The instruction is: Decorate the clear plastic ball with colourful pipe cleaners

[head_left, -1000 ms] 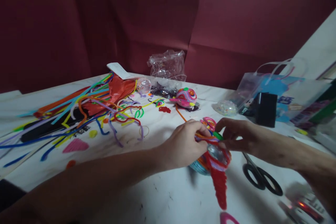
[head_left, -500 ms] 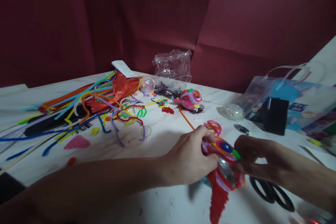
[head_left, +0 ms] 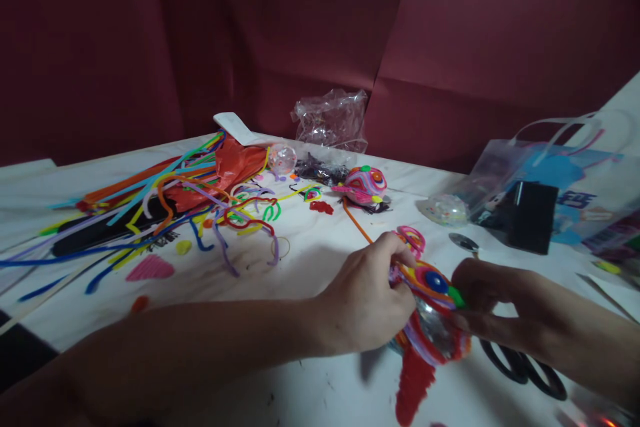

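A multicoloured fish-like craft [head_left: 434,323] with a clear plastic body, a blue-centred eye and a red fuzzy fin is held low over the table, right of centre. My left hand [head_left: 367,297] is closed round its left side. At its right side, my right hand [head_left: 500,300] pinches the edge near the green piece. A pink curled piece [head_left: 412,240] lies just behind the craft. Farther back, a similar finished-looking pink striped craft [head_left: 367,185] rests on the table, with an orange stem [head_left: 357,221] in front.
Pipe cleaners [head_left: 175,193] spread over the left. Black scissors [head_left: 525,363] lie under my right forearm. A clear ball [head_left: 283,159], crumpled plastic bag [head_left: 330,121], clear dome [head_left: 447,209], tape-like disc [head_left: 464,242], black box [head_left: 533,217] and printed bag [head_left: 590,180] stand around the back and right.
The view has shifted slightly, so things on the table appear a little displaced. Both hands keep their hold on the craft, with only a small movement.
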The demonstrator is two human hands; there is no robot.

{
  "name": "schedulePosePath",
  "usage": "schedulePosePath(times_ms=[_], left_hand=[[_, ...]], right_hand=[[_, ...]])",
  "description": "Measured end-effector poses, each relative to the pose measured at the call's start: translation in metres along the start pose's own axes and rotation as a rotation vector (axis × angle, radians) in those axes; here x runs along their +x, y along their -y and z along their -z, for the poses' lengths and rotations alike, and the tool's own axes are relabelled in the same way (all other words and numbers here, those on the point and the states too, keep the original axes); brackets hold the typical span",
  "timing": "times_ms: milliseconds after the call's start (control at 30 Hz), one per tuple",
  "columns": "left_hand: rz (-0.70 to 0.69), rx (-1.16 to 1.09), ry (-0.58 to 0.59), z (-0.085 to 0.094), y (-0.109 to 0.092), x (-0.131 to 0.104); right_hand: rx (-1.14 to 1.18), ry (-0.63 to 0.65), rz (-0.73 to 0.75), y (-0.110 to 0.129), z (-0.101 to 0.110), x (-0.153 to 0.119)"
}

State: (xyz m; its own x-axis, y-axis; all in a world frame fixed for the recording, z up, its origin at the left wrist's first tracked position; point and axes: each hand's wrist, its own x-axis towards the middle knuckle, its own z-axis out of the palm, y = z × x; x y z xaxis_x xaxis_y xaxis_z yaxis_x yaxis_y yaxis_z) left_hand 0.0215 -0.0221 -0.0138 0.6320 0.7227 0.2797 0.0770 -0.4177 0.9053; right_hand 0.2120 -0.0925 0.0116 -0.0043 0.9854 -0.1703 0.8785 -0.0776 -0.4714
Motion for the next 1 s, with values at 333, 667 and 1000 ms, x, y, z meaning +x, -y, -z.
schedulePosePath(times_ms=[333, 667, 1000], left_hand=[[0.027, -0.105, -0.015, 0.000, 0.004, 0.005], [0.026, -0.134, -0.017, -0.002, 0.004, 0.005], [-0.019, -0.168, 0.003, -0.003, 0.010, 0.009]], right_hand=[[-0.004, 0.042, -0.035, 0.015, 0.006, 0.000], [0.069, 0.041, -0.006, 0.012, 0.007, 0.003], [0.101, 0.091, 0.009, 0.011, 0.010, 0.007]])
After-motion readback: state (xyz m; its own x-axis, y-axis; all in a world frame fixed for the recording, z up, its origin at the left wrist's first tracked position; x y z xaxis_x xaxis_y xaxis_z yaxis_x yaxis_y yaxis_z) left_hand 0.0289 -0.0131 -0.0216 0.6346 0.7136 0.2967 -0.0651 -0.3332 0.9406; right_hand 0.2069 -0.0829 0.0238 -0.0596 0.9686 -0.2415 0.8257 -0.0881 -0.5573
